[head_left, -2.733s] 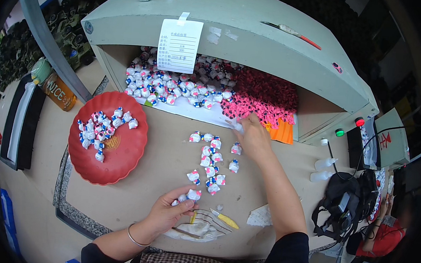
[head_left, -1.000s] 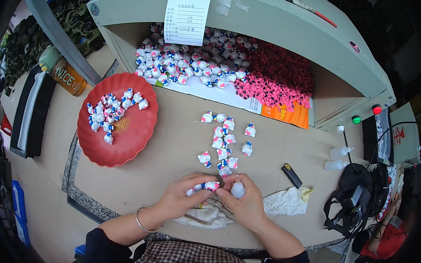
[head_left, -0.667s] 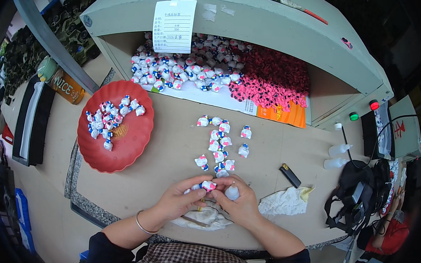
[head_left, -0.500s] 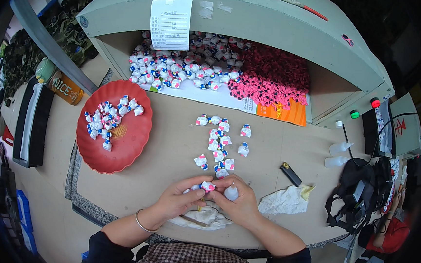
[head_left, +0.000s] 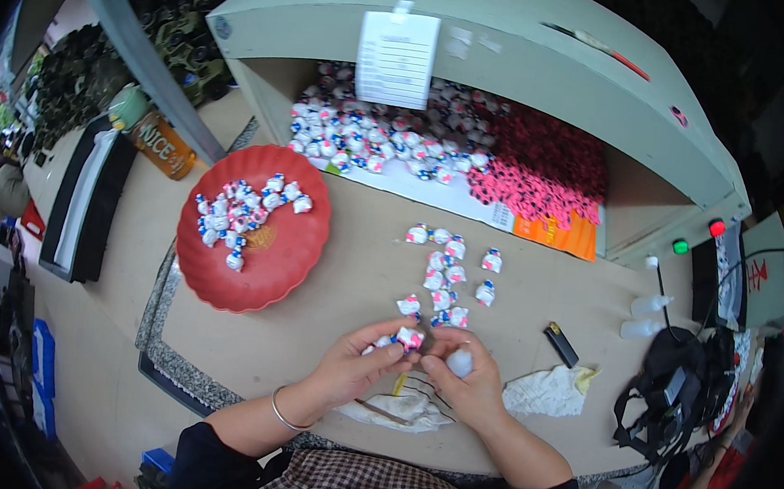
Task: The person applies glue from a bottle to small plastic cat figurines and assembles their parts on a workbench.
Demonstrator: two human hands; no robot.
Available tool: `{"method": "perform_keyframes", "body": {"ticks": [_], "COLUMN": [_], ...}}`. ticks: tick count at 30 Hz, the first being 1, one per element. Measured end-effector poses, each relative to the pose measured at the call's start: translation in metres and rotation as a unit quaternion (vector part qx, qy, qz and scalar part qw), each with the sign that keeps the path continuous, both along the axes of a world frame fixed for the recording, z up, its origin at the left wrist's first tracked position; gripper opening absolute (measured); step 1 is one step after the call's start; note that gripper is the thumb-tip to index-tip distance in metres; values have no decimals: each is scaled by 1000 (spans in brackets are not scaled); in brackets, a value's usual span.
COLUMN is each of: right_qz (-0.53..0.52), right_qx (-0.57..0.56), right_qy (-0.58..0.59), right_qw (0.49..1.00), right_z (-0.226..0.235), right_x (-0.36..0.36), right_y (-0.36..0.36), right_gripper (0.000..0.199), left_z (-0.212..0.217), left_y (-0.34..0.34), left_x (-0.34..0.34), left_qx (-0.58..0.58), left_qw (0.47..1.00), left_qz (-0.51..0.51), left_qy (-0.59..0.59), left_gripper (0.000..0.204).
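A white figure (head_left: pixel 410 339) is being pinched between the thumb and fingers of the left hand (head_left: pixel 358 360), above the table (head_left: pixel 340 277). A bottle (head_left: pixel 459 363) is being clasped in the right hand (head_left: pixel 471 386); whether anything is being gripped between its thumb and forefinger, near the figure, cannot be told.

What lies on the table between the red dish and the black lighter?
The head view shows small white figurines with blue and pink parts there, bare tabletop on either side.
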State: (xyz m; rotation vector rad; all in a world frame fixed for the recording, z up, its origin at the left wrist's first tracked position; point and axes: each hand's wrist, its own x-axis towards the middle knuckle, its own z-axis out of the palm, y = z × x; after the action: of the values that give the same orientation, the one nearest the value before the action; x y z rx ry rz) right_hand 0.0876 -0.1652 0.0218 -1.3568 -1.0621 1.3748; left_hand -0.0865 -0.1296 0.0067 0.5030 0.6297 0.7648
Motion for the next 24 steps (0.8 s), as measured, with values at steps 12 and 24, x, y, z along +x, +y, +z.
{"method": "perform_keyframes", "body": {"ticks": [12, 24], "right_qz": [-55, -7], "right_qx": [49, 184], "right_qy": [67, -22], "right_qw": [995, 983], "right_z": [7, 8], "right_x": [15, 2], "right_y": [3, -6], "right_gripper": [41, 45], "left_z": [20, 4], "left_y": [20, -3], "left_x": [-14, 4], "left_qx": [-53, 161], "left_qw": [990, 975], "left_qz": [127, -49], "left_qy": [-45, 143], "left_gripper": [33, 41]}}
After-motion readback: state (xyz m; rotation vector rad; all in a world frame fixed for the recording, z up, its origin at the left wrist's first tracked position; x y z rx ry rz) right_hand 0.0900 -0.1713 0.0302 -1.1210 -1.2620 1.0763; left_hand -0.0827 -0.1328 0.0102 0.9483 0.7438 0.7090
